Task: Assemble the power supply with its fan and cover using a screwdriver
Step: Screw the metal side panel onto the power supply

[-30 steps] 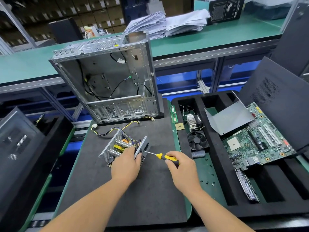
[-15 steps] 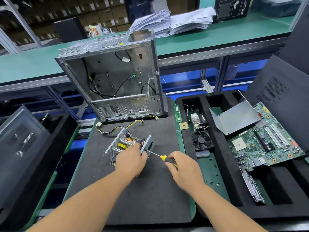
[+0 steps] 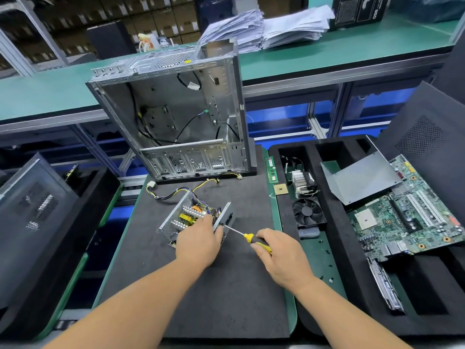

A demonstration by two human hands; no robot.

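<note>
- The left hand (image 3: 197, 241) grips the open power supply (image 3: 187, 217); a loose hold could let it tip.
- The right hand (image 3: 281, 255) clamps the screwdriver (image 3: 247, 238); its tip may slip off the side screw.

An electronics assembly workshop. A long green-topped surface (image 3: 327, 54) on aluminium framing carries stacked white papers (image 3: 264, 26), and shelves of brown cardboard boxes (image 3: 156, 16) stand behind. A bare silver metal computer case (image 3: 176, 109) and a black foam tray (image 3: 352, 285) holding a green circuit board (image 3: 402, 217) sit nearer.

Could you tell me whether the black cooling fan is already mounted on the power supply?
No, the black cooling fan lies in the foam tray, apart from the power supply.
</note>
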